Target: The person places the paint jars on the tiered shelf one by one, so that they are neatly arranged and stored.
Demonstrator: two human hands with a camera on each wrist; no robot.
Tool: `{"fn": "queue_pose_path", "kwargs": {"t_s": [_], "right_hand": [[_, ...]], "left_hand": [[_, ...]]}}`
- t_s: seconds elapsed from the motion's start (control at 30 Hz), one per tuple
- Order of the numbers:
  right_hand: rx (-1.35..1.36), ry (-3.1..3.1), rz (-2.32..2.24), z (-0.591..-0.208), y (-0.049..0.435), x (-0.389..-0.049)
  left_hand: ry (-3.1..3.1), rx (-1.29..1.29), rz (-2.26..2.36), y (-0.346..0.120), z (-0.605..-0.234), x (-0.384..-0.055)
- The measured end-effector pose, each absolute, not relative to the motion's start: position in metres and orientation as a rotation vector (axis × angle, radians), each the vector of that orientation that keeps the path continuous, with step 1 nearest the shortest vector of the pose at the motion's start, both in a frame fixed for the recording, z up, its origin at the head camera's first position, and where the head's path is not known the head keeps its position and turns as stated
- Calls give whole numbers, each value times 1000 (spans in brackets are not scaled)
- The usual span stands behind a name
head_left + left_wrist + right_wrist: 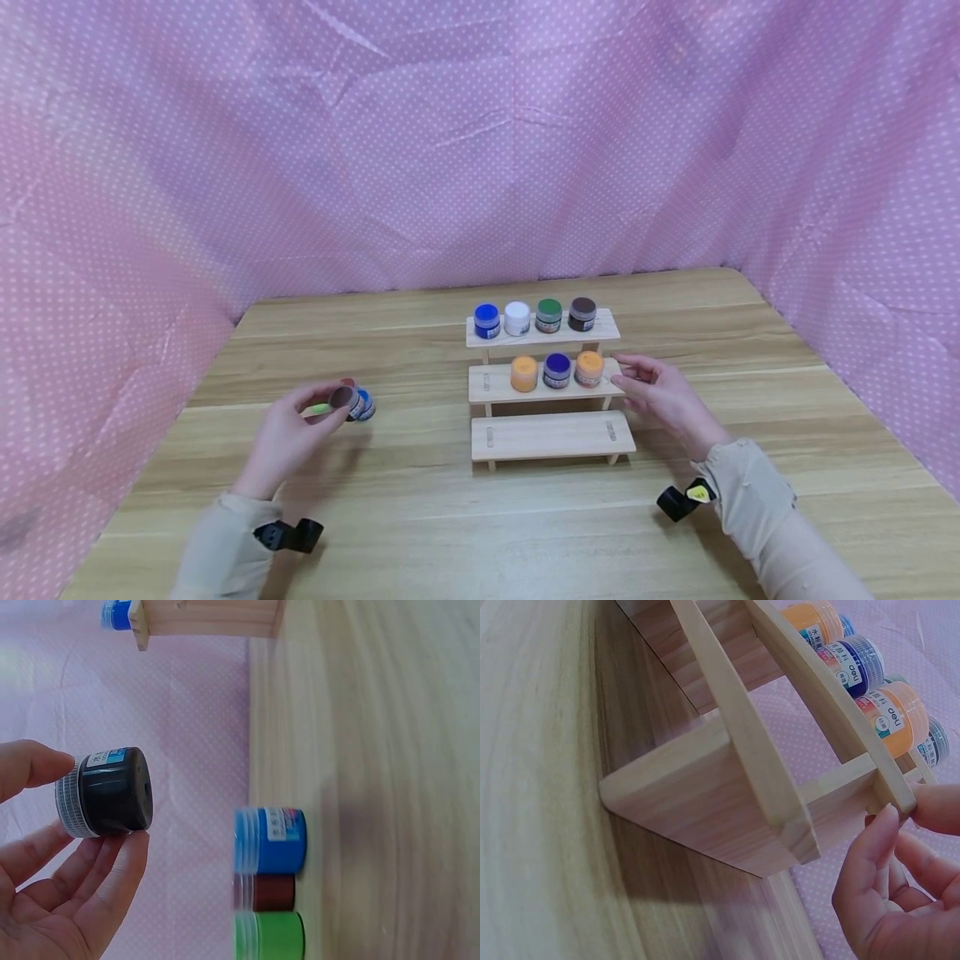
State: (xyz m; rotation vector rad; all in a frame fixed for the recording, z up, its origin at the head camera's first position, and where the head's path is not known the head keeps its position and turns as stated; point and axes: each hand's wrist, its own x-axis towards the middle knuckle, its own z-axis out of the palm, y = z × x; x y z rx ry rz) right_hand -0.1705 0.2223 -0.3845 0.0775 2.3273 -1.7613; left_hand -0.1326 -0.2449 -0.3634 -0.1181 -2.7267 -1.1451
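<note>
In the left wrist view, a black paint jar (pixel 116 791) with a clear ribbed lid is tilted on its side, held above the table between the thumb and fingers of my left hand (pixel 288 429). Just beyond it on the table stand a blue jar (pixel 281 840), a brownish-red jar (pixel 274 892) and a light green jar (pixel 279 935), close together. My right hand (pixel 671 404) pinches the right end of the middle step of a three-step wooden stand (pixel 551 437). On that step are an orange jar (pixel 524 374), a purple-blue jar (pixel 557 371) and another orange jar (pixel 589 369).
The stand's top step carries a blue jar (pixel 487 321), a white jar (pixel 517 318), a green jar (pixel 548 316) and a dark brown jar (pixel 582 314). A pink dotted cloth (pixel 480 150) hangs behind and beside the wooden table (pixel 420 517).
</note>
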Motion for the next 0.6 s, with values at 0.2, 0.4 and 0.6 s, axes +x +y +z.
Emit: {"fn": "queue_pose_path", "kwargs": {"t_s": [0.2, 0.4, 0.6], "right_hand": [[79, 2317, -1784, -386, 222, -171], [77, 2302, -1815, -386, 222, -171], [68, 2293, -1823, -386, 222, -172]], "left_hand": [[-2719, -116, -1190, -235, -360, -137], [-2700, -116, -1238, -225, -358, -142], [-2685, -153, -1253, -213, -356, -147]]}}
